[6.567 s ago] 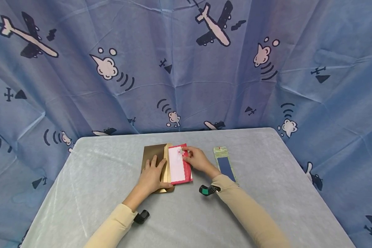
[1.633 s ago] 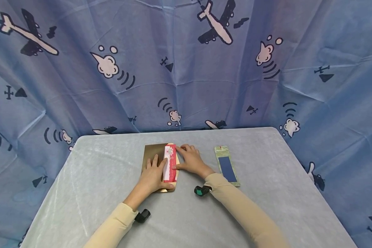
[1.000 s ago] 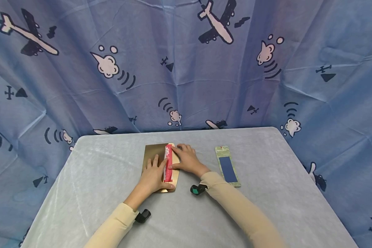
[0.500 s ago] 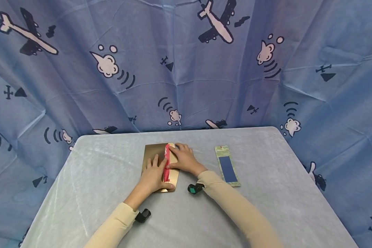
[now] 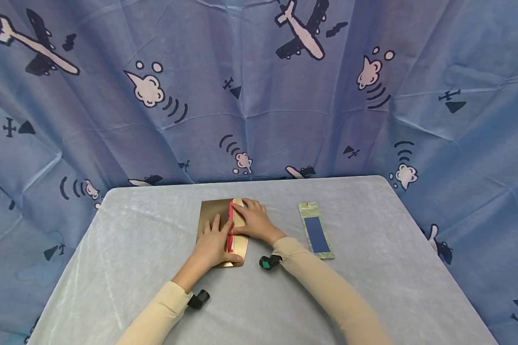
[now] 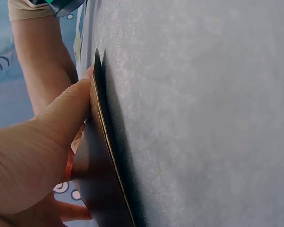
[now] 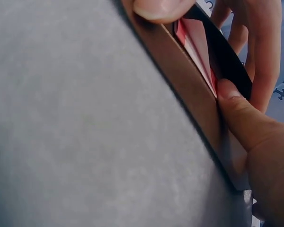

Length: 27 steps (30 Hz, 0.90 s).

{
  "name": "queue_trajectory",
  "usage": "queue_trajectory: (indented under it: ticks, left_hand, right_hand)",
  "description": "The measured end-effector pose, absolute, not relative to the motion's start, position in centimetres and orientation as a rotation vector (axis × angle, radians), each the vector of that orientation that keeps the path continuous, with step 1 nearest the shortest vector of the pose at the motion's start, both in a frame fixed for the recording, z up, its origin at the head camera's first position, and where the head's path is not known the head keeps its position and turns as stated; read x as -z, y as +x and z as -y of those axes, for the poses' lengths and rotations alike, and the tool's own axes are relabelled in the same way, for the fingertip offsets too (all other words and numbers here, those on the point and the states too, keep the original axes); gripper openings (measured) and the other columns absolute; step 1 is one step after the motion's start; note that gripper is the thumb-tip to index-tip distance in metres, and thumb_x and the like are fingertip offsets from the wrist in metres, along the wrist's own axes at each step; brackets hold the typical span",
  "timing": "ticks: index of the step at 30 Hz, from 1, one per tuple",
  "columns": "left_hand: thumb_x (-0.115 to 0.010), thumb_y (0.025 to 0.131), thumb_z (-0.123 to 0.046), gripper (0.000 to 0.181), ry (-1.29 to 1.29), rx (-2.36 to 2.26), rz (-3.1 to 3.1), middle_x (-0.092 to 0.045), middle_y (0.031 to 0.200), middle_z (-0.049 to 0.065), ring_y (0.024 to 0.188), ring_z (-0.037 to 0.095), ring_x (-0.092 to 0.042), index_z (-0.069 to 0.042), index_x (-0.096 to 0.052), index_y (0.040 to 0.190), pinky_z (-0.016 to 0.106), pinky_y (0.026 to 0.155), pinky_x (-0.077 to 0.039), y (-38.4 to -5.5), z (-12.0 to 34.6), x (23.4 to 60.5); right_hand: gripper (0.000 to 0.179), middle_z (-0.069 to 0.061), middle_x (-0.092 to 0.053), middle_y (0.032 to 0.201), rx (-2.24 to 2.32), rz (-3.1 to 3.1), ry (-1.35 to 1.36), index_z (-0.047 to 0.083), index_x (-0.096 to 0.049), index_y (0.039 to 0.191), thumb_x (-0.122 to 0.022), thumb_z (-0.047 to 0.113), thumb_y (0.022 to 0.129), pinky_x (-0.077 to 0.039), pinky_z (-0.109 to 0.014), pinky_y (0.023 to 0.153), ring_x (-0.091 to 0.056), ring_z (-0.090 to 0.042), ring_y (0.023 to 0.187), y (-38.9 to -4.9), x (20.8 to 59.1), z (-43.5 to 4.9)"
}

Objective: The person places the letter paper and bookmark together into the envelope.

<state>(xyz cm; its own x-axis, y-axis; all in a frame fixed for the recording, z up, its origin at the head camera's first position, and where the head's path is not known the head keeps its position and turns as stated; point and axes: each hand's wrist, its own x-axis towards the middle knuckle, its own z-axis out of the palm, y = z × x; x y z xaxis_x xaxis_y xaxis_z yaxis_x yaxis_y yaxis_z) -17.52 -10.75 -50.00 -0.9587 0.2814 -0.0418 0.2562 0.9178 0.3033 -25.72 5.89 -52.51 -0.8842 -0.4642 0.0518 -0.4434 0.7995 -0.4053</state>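
Observation:
A brownish-gold envelope (image 5: 212,210) lies on the table, its pale gold flap (image 5: 241,245) opened out to the right. My left hand (image 5: 211,245) rests on it with fingers spread, the thumb near the flap's lower corner. A red and white card (image 5: 230,246) sits mostly inside the envelope, only a narrow red strip showing at the mouth. My right hand (image 5: 254,221) lies over the flap, thumb and index fingertip apart along the card's edge, pressing it leftward. In the right wrist view the card (image 7: 199,45) shows inside the raised mouth.
To the right lies a long green patterned card (image 5: 316,232) with a dark blue panel. A pale grey cloth covers the table (image 5: 164,211). Behind its back edge hangs a blue curtain (image 5: 259,96) printed with planes.
Earlier my right hand pinched the card to the right of the envelope's mouth. The card has slid left into the envelope, the right hand following; the left hand has stayed put.

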Motion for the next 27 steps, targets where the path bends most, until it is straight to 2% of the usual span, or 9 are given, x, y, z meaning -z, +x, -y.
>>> queue_trajectory:
  ticks: [13,20,27]
  left_hand:
    - [-0.085,0.061,-0.064,0.113,0.414,-0.459,-2.986,-0.029,0.156,0.033,0.138,0.063,-0.03,-0.011,-0.042,0.15,0.071,0.102,-0.039,-17.48,10.71,49.88]
    - [-0.084,0.061,-0.064,0.113,0.423,-0.473,-2.983,-0.027,0.157,0.033,0.138,0.063,-0.029,-0.011,-0.041,0.151,0.071,0.103,-0.038,-17.47,10.7,49.89]
    - [-0.084,0.062,-0.065,0.113,0.415,-0.459,-2.981,-0.028,0.156,0.033,0.139,0.063,-0.029,-0.012,-0.04,0.151,0.07,0.103,-0.039,-17.4,10.79,49.81]
  right_hand:
    - [0.094,-0.02,-0.034,0.157,0.689,-2.915,-0.746,0.023,-0.04,0.153,-0.079,0.058,0.074,-0.029,-0.058,0.111,-0.034,-0.038,0.142,-25.88,52.79,-5.85]
    - [0.095,-0.019,-0.031,0.16,0.714,-2.873,-0.763,0.026,-0.039,0.153,-0.08,0.058,0.073,-0.024,-0.061,0.116,-0.03,-0.039,0.147,-25.84,52.7,-6.54]
    - [0.097,-0.018,-0.032,0.16,0.687,-2.879,-0.778,0.025,-0.04,0.153,-0.08,0.06,0.072,-0.025,-0.06,0.115,-0.03,-0.037,0.146,-25.8,52.9,-6.27]
